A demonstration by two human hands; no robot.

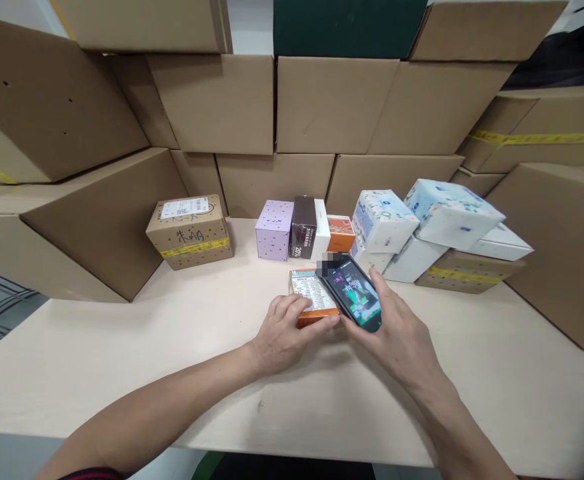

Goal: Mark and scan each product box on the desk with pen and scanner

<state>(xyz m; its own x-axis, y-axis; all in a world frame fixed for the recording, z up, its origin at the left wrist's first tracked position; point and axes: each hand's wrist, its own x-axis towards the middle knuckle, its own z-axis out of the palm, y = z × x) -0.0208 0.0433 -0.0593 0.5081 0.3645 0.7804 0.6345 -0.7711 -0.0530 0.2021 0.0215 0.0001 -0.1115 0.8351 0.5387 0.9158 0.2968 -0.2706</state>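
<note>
My right hand is closed around a black smartphone, tilted with its lit screen towards me. The screen shows clock digits over a dark and green picture. Part of the phone's top end is pixelated. Below and left of it lies a small orange-edged box with a white printed label facing up. My left hand grips that box, with fingers on its top and left side and the thumb along its front edge. The phone's upper end overlaps the box's right part and hides it.
Behind stand a lilac box, a dark brown box, a white box and an orange box. Floral tissue packs are stacked to the right. A taped carton sits left on the table. Large cartons wall the back.
</note>
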